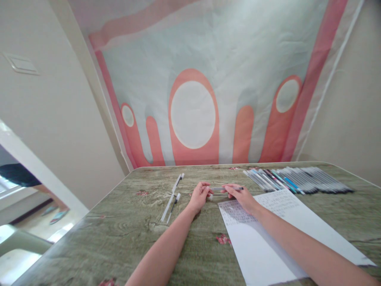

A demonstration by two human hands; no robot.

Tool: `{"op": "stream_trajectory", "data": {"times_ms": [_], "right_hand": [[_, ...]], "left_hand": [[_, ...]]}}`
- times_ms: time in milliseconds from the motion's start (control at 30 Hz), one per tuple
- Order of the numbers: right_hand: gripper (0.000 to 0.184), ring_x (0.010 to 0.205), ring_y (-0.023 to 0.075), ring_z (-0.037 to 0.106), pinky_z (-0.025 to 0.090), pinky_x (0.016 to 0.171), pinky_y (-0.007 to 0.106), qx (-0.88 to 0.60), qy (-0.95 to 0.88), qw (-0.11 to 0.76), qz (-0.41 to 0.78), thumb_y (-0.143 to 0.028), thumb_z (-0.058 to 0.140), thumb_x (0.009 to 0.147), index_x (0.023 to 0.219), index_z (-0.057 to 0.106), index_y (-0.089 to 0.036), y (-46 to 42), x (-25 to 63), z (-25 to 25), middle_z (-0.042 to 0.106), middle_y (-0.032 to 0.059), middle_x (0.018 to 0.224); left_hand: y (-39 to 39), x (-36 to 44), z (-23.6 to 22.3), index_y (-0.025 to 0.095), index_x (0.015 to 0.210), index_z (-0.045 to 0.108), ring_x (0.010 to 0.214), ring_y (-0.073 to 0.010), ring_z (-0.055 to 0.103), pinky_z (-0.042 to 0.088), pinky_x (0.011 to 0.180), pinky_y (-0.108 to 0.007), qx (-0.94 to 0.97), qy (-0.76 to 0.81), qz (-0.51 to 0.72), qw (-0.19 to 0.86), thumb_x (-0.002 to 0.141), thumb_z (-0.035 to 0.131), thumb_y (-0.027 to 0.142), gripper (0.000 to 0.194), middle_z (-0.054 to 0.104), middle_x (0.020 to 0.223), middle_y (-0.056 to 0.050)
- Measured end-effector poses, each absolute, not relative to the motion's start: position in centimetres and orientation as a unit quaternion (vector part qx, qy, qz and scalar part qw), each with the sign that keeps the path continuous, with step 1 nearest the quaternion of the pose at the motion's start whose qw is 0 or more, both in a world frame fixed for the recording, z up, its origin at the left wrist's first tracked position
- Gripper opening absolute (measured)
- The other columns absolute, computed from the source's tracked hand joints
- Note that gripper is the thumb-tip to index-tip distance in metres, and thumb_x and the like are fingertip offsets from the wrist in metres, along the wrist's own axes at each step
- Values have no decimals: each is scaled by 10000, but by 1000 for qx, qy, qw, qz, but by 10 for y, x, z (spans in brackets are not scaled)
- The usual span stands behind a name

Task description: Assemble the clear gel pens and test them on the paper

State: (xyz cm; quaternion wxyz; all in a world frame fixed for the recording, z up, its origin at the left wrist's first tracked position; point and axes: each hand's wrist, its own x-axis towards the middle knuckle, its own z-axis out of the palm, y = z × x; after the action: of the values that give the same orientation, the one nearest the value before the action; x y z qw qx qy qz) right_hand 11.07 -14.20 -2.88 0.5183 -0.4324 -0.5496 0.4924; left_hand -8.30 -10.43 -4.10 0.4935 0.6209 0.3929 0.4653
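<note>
Both my hands meet at the middle of the table on one thin pen [220, 189] lying crosswise. My left hand [200, 196] is curled, its fingertips pinching the pen's left end, where a small white cap shows. My right hand [241, 195] pinches the pen's right part, with its wrist resting on a white sheet of paper [268, 238] covered in small handwriting near its top. To the left lie three pens [173, 197] side by side, apart from both hands.
A long row of several pens [297, 179] lies along the table's far right. The table [119, 234] has a green wood-grain cover with red flowers. A pink and pale blue cloth hangs on the wall behind. At the left an opening leads to another room.
</note>
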Motion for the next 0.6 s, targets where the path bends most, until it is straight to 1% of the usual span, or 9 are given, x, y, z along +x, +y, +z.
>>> {"op": "stream_trajectory", "data": {"times_ms": [267, 433, 600], "right_hand": [[410, 600, 132, 487, 390, 625, 292, -434, -552, 518, 490, -486, 563, 698, 951, 638, -173, -144, 110, -27, 672, 67, 812], [407, 604, 135, 490, 388, 617, 283, -439, -553, 513, 489, -495, 565, 692, 935, 640, -177, -143, 111, -29, 672, 61, 820], [374, 603, 126, 482, 383, 619, 278, -434, -558, 509, 491, -470, 569, 702, 937, 636, -185, -141, 112, -32, 672, 54, 825]], "left_hand": [[-102, -85, -43, 142, 982, 463, 593, -88, 529, 402, 629, -234, 615, 386, 468, 503, 770, 517, 381, 324, 626, 737, -41], [-102, -85, -42, 140, 991, 454, 599, -87, 535, 402, 629, -228, 610, 387, 466, 511, 774, 514, 374, 325, 626, 731, -38], [-102, -85, -44, 138, 993, 444, 596, -83, 525, 401, 624, -225, 612, 383, 469, 509, 784, 502, 352, 304, 627, 730, -39]]}}
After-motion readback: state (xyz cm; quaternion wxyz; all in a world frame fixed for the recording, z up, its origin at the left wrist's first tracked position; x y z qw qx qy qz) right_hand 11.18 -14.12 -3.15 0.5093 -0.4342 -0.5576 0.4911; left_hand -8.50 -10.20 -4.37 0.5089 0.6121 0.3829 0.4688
